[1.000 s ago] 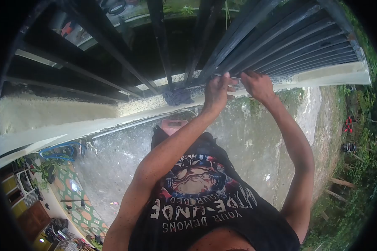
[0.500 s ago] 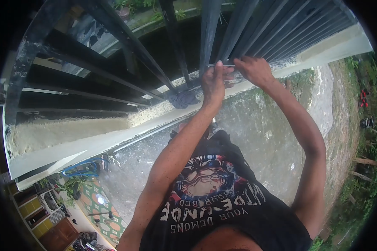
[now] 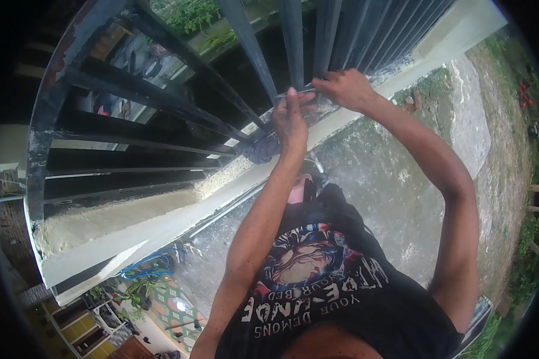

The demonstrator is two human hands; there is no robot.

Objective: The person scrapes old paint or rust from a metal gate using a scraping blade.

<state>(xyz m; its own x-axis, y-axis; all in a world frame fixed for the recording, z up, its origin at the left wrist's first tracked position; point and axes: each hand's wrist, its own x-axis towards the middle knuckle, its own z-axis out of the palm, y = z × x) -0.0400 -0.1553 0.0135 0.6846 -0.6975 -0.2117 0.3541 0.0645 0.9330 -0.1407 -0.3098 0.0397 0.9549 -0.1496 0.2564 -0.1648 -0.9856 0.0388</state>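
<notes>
My left hand [image 3: 290,122] is at the foot of the dark metal bars [image 3: 292,45], its thumb pointing up and its fingers curled to the right. A thin, light-coloured strip [image 3: 305,91] runs across from the left thumb to my right hand [image 3: 345,90]. Both hands grip it, the right one with its fingers closed round the right end. What kind of strip it is, I cannot make out. Just left of the left wrist, a crumpled grey-blue cloth [image 3: 260,149] lies on the ledge among the feet of the bars.
The pale concrete ledge [image 3: 126,221] carries the railing and slants up to the right. Below it lies a stained concrete floor [image 3: 395,197]. Blue hose [image 3: 147,266] and potted plants [image 3: 135,293] are at lower left. Greenery grows beyond the bars and along the right side.
The view has turned and shifted, so the railing slants more steeply. Both hands appear slightly farther left, still together on the strip beside the bars.
</notes>
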